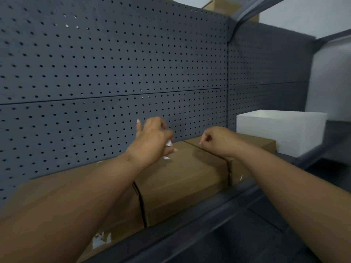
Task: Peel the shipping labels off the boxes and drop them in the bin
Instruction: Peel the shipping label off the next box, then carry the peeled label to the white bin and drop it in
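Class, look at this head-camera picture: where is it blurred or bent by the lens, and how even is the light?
Head view: motion blur softens the left hand, the white paper scraps it holds and the right hand; the wide lens bows the pegboard seam and shelf edge; the light is dim and even, with soft shadow on the middle box; the white bin looks brightest.

Head view, close above shelf [218,204]

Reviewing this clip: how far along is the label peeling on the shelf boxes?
Partly done. The left box shows only torn label remnants. The left hand holds crumpled white paper above the middle box, not yet binned. The right hand is closed; the white bin waits.
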